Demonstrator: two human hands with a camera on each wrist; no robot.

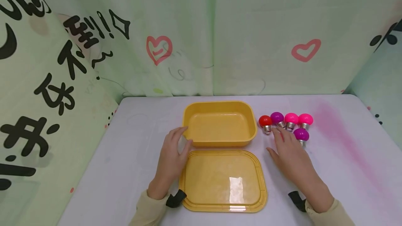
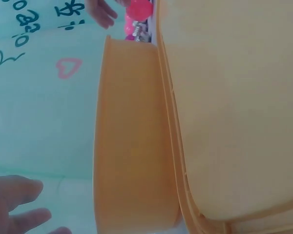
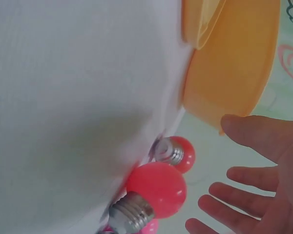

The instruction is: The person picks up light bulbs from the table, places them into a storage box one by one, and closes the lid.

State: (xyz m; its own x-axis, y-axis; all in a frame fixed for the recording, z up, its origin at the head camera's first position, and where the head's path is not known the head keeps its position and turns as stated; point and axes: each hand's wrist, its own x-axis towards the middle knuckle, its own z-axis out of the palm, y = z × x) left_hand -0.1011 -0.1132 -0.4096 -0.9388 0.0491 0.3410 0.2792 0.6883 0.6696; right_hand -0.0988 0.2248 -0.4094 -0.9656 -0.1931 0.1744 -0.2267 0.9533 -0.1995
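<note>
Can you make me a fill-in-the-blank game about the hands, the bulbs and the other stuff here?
Use the head view:
1. The hand nearest the bulbs is the person's ____ one.
2. Of the deep box and the flat tray, the ____ is nearer the person.
3. The leftmost bulb is coloured ____.
4. The back cloth shows ____ hearts.

Missing words: right; tray; red; two.

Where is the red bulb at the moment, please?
In the head view, the red bulb lies just right of the yellow box, with a purple bulb close on its right and the right hand near it.
</note>
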